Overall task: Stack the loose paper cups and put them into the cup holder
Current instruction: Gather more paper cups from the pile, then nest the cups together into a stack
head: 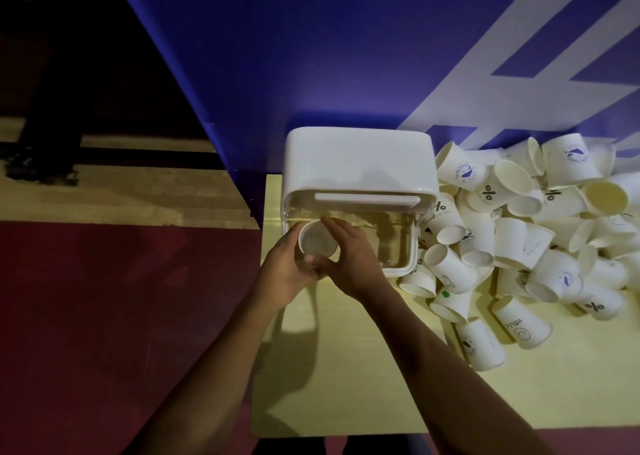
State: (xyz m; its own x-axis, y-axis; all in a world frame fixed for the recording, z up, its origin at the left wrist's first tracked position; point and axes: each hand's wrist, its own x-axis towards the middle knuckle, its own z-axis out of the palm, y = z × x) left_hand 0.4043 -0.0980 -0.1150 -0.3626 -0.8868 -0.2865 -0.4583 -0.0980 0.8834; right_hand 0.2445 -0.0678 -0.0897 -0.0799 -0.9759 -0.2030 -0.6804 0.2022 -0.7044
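Right now both hands meet at the left end of the cup holder, a white box with a clear front compartment that opens upward. Between them sits a paper cup, upright, with its long axis running straight down into the compartment and its open mouth facing up. Only the mouth shows, so I cannot tell whether it is a single cup or the top of a stack, nor whether it already rests on the bottom.

The left hand curls round the cup's left side, its thumb on the near edge. The right hand closes on the opposite side, with its fingers laid along the far rim and its thumb tucked in near the other thumb. The cup is clamped from both flanks.

The pile of loose cups lies tumbled on the pale table to the right of the holder, touching its side. It is well clear of the left hand and much nearer the right. I judge the cup only needs to go straight down along its axis, and the right hand is the natural one to reach for the next cup.
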